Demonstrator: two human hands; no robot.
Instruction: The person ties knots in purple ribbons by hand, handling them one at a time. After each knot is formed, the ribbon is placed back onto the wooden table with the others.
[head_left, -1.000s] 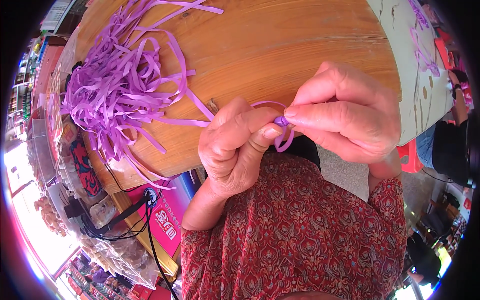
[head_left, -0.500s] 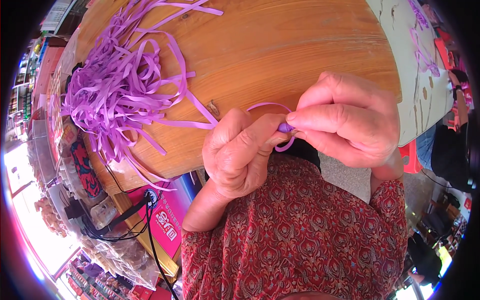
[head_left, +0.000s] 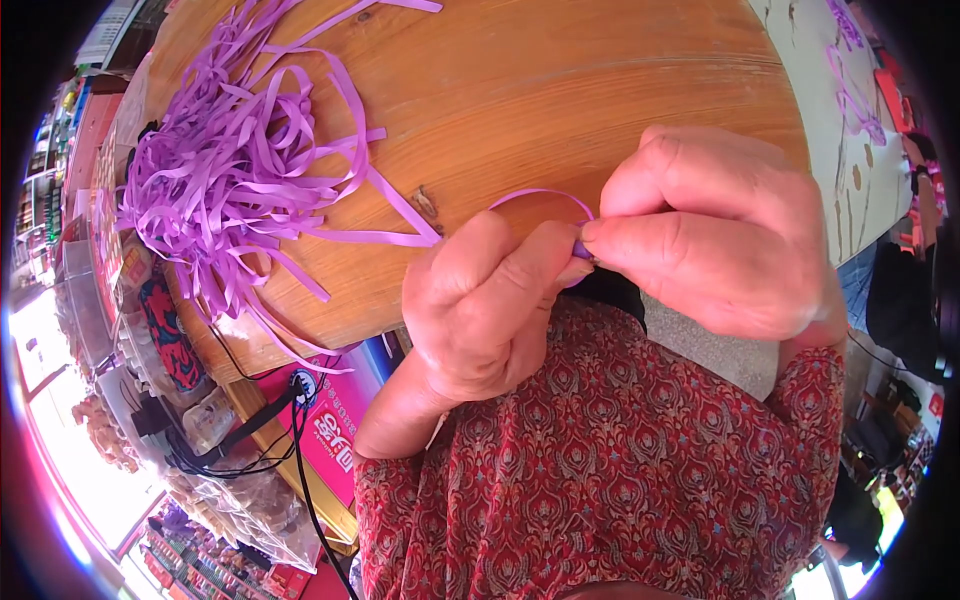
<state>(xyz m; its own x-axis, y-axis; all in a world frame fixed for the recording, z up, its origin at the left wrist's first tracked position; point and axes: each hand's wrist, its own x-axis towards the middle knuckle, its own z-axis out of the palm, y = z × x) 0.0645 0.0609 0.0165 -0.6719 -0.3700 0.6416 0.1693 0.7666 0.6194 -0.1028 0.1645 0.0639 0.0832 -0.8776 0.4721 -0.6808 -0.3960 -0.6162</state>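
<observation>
Both my hands meet in front of my chest, just over the near edge of the wooden table (head_left: 560, 110). My left hand (head_left: 490, 300) is closed, thumb and forefinger pinching a purple ribbon (head_left: 545, 191) whose thin loop arcs above the fingers. A small purple piece of it shows between the two hands. My right hand (head_left: 720, 230) pinches this same piece from the other side. The fingers hide most of the piece, so its shape is unclear. Left of my left hand lies a big tangled pile of purple ribbons (head_left: 240, 170), with a strand running toward that hand.
A white table (head_left: 850, 190) with purple strands adjoins at the right, where another person in dark clothing (head_left: 900, 300) sits. At the lower left are a pink box (head_left: 330, 440), black cables (head_left: 230, 465) and clear plastic bags (head_left: 250, 510).
My right hand has moved slightly right, its fingers closing over more of the small purple piece. The loop below the fingers is now mostly hidden.
</observation>
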